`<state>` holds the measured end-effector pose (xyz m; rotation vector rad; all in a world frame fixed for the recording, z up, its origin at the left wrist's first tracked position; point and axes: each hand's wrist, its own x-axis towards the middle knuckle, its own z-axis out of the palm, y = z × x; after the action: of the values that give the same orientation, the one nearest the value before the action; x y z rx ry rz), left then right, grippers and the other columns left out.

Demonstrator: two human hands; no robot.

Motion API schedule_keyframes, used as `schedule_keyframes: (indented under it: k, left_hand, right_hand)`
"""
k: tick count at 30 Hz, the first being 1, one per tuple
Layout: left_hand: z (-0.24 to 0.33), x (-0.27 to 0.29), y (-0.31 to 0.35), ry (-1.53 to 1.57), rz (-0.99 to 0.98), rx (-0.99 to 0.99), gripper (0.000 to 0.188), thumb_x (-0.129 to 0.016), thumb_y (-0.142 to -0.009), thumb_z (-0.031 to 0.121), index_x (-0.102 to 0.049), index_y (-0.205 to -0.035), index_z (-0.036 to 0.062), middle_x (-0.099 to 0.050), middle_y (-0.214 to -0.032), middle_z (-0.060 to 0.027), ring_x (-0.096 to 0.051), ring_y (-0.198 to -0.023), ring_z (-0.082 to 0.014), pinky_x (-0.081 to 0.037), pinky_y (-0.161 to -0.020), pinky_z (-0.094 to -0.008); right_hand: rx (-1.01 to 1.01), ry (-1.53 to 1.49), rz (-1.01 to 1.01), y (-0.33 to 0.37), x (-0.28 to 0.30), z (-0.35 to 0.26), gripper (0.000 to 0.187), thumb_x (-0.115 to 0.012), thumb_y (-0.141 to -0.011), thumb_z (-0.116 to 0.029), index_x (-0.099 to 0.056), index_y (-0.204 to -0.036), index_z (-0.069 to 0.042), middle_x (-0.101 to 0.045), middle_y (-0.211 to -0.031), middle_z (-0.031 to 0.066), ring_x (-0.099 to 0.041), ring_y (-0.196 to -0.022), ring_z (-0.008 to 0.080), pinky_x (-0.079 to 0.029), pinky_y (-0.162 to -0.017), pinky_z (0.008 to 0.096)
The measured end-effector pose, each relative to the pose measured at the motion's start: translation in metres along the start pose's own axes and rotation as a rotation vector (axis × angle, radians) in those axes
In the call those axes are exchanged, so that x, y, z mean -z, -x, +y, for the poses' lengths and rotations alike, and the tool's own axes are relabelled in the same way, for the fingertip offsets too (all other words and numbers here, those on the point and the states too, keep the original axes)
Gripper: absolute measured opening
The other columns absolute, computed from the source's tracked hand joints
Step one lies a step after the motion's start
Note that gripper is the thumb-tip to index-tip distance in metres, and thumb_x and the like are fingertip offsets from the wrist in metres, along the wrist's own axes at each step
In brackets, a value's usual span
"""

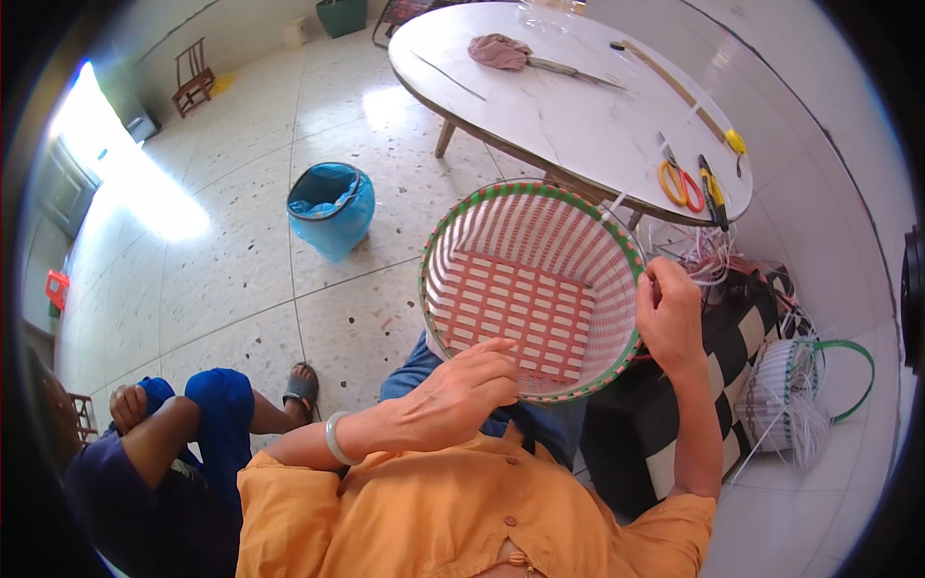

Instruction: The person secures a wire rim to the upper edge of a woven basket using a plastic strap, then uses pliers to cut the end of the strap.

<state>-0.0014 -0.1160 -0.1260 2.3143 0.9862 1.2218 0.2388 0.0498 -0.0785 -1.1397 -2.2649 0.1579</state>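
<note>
A round woven basket point(525, 231) of pink and white strips, its rim bound in green with red marks, rests tilted on my lap with its opening facing up. My right hand point(672, 313) is closed on the rim at the right side, thumb and fingers pinching the edge. Across the near rim lies my left hand point(470, 385), its fingers together and bent over the edge; its thumb is hidden. From the far rim a pale strip point(617, 203) sticks out toward the table.
Past the basket, an oval white table point(559, 106) holds scissors point(680, 183), pliers point(713, 193), a knife point(578, 73) and a cloth point(498, 51). A blue-lined bin point(330, 207) stands left. Loose strips and a smaller basket point(780, 395) lie right. Another person point(159, 433) sits left.
</note>
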Motion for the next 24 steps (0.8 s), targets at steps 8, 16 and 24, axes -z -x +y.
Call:
schedule_keyframes:
  k: [8, 16, 24]
  left_hand:
    - [-0.001, 0.004, -0.005, -0.057, -0.001, 0.029, 0.017, -0.067, -0.068, -0.005, -0.062, -0.082, 0.0027, -0.064, -0.087, -0.0064, -0.063, -0.087, -0.0231, -0.041, -0.107, -0.0475]
    - [-0.005, 0.004, -0.008, 0.003, -0.009, 0.042, 0.013, -0.069, -0.076, -0.004, -0.063, -0.086, 0.0025, -0.065, -0.087, -0.0082, -0.064, -0.086, -0.0258, -0.042, -0.105, -0.0477]
    - [-0.004, 0.003, -0.007, -0.005, -0.009, 0.074, 0.012, -0.067, -0.078, -0.003, -0.062, -0.088, 0.0025, -0.064, -0.087, -0.0091, -0.063, -0.088, -0.0264, -0.041, -0.106, -0.0476]
  right_hand:
    - [0.026, -0.018, -0.164, -0.008, 0.015, 0.005, 0.017, -0.061, -0.089, -0.014, -0.054, -0.089, 0.001, -0.058, -0.078, 0.0212, -0.057, -0.074, 0.0414, -0.044, -0.065, 0.0466]
    - [-0.185, -0.206, -0.144, 0.0, 0.021, 0.008, 0.023, -0.068, -0.09, -0.018, -0.057, -0.091, 0.002, -0.054, -0.066, 0.0158, -0.053, -0.055, 0.0251, -0.041, -0.053, 0.0377]
    - [0.299, -0.295, 0.019, 0.039, 0.019, -0.026, 0.023, -0.077, -0.08, -0.018, -0.062, -0.09, -0.003, -0.058, -0.08, 0.0106, -0.057, -0.071, 0.0267, -0.044, -0.063, 0.0359]
